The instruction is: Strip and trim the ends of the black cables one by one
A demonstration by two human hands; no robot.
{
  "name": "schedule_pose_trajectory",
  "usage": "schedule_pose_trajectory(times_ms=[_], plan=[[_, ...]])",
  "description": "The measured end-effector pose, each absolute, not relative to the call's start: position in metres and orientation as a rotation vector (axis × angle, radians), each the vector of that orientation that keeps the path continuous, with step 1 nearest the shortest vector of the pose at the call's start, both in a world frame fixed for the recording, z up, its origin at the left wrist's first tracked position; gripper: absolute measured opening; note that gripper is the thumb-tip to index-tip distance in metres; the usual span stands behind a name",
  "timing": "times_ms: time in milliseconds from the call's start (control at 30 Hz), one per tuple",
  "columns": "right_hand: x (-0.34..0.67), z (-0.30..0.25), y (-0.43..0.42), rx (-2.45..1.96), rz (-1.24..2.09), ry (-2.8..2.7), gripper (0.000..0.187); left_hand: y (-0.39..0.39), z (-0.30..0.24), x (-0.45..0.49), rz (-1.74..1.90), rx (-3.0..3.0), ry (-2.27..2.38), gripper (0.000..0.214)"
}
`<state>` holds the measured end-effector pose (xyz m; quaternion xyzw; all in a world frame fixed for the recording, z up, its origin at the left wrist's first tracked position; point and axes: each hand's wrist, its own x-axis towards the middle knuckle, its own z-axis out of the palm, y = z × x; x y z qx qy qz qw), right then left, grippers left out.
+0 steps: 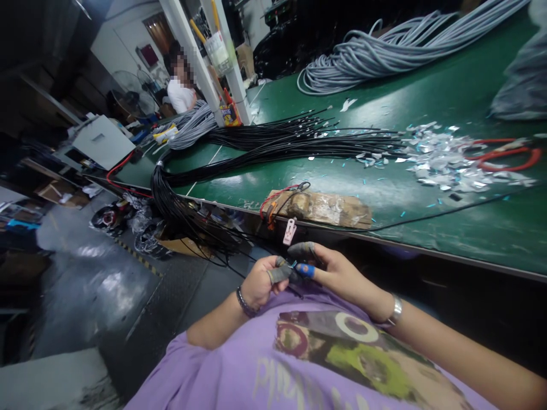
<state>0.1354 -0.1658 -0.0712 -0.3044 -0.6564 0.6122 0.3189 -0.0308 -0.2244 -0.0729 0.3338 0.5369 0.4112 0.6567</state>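
Observation:
My left hand (261, 280) and my right hand (331, 269) meet close to my chest, below the edge of the green table (448, 228). Both wear grey finger cots. Together they pinch the end of a thin black cable (231, 263), at a small blue piece (304, 269) between the fingertips. The cable runs left towards a thick bundle of black cables (273, 145) that lies across the table and droops over its left edge.
A taped brown block (329, 208) with red wires and a white tag sits at the table edge. Silver foil scraps (436, 156) and red-handled scissors (504, 156) lie to the right. Grey cable coils (384, 51) rest at the back. Another person (182, 85) works far left.

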Motion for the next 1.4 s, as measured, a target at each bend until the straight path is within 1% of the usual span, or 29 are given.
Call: schedule_pose_trajectory(times_ms=[67, 133, 300, 500, 600, 800, 967, 1033, 1233, 1333, 1400], plan=[[0.135, -0.069, -0.166, -0.803, 1.672, -1.726, 0.033, -0.224, -0.074, -0.032, 0.928, 0.724, 1.183, 0.053], [0.134, -0.067, -0.167, -0.832, 1.722, -1.711, 0.033, -0.224, -0.074, -0.032, 0.921, 0.714, 1.176, 0.054], [0.132, -0.065, -0.17, -0.861, 1.841, -1.594, 0.039, -0.225, -0.073, -0.03, 0.919, 0.749, 1.232, 0.054], [0.131, -0.072, -0.172, -0.898, 2.012, -1.381, 0.049, -0.227, -0.069, -0.029, 0.934, 0.954, 1.339, 0.05], [0.132, -0.076, -0.172, -0.879, 2.083, -1.325, 0.049, -0.228, -0.066, -0.028, 0.944, 1.016, 1.367, 0.049], [0.134, -0.075, -0.172, -0.763, 2.05, -1.388, 0.046, -0.228, -0.066, -0.028, 0.991, 1.0, 1.35, 0.051], [0.134, -0.08, -0.172, -0.832, 2.049, -1.408, 0.045, -0.227, -0.067, -0.028, 0.994, 0.97, 1.317, 0.055], [0.133, -0.082, -0.171, -0.856, 1.981, -1.462, 0.042, -0.227, -0.068, -0.028, 0.998, 0.959, 1.304, 0.055], [0.128, -0.082, -0.168, -0.824, 1.59, -1.779, 0.029, -0.227, -0.07, -0.028, 0.951, 0.959, 1.275, 0.054], [0.131, -0.079, -0.165, -0.868, 1.375, -1.958, 0.028, -0.227, -0.067, -0.027, 0.982, 0.962, 1.297, 0.055], [0.135, -0.077, -0.165, -0.955, 1.211, -2.056, 0.031, -0.226, -0.064, -0.025, 1.019, 0.955, 1.332, 0.056]])
